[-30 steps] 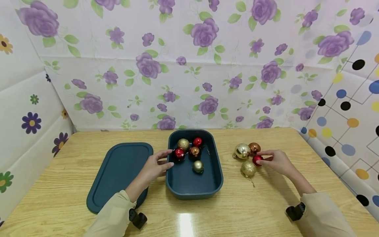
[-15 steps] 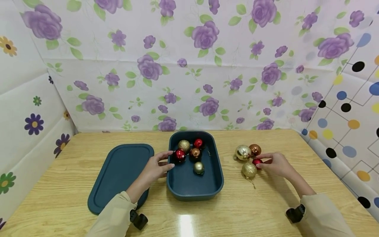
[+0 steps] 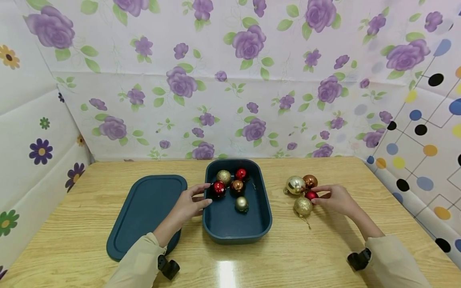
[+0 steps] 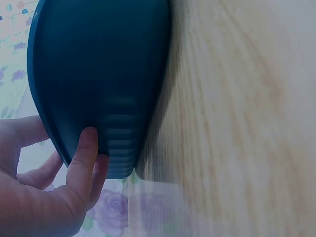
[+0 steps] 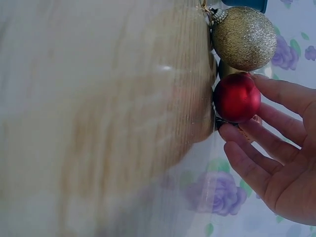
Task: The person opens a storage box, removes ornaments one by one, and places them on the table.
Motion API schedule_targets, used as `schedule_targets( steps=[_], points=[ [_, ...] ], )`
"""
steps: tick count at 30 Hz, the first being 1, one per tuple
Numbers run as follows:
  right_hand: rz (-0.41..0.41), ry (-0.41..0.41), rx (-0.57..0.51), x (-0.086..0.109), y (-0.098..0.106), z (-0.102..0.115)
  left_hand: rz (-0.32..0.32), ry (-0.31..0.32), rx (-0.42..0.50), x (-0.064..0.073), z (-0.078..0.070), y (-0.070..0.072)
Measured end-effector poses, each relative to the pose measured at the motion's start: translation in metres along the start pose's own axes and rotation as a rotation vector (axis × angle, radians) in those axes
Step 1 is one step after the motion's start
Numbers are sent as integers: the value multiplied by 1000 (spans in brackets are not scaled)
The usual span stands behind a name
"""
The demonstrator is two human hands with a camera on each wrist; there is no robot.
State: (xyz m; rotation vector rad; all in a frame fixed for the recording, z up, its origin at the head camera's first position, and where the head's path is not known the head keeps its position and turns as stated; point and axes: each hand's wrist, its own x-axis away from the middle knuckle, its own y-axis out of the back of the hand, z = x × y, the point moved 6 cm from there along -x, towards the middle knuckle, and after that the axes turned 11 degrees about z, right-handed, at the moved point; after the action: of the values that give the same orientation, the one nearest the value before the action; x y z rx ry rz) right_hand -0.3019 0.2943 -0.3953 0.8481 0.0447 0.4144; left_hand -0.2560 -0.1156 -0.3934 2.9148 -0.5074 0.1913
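My right hand has its thumb and fingertips around a small red Christmas ball on the table at right. Close beside that ball lie a glittery gold ball, a shiny pale-gold ball and a copper ball. My left hand touches the left side of a deep dark-blue box, its fingers resting on the outer wall near the rim. Inside the box sit several Christmas balls, among them a shiny red one, a glittery gold one and a small gold one.
A flat dark-blue lid lies on the wooden table to the left of the box, partly under the left forearm. Flower-patterned cloth hangs behind the table, and a dotted cloth stands at right.
The small red ball has shifted slightly left and back at my right fingertips. My left hand stays at the box's side.
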Motion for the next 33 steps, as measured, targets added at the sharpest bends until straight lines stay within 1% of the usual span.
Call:
schedule_targets(
  steps=[3, 12, 18, 22, 27, 33],
  points=[
    [-1, 0, 5, 2, 1, 2, 2, -4, -2, 1, 0, 0],
    [-49, 22, 69, 9, 7, 10, 2, -2, -4, 1, 0, -1],
    [-103, 63, 99, 14, 13, 15, 1, -1, -8, -1, 1, -1],
    [-120, 104, 74, 16, 15, 26, -1, 7, -11, -2, 3, -1],
    [-117, 147, 10, 17, 12, 47, 0, 9, -11, -3, 5, 0],
    [-78, 179, -81, 12, 2, 76, 5, 9, -19, -2, 2, 1]
  ],
)
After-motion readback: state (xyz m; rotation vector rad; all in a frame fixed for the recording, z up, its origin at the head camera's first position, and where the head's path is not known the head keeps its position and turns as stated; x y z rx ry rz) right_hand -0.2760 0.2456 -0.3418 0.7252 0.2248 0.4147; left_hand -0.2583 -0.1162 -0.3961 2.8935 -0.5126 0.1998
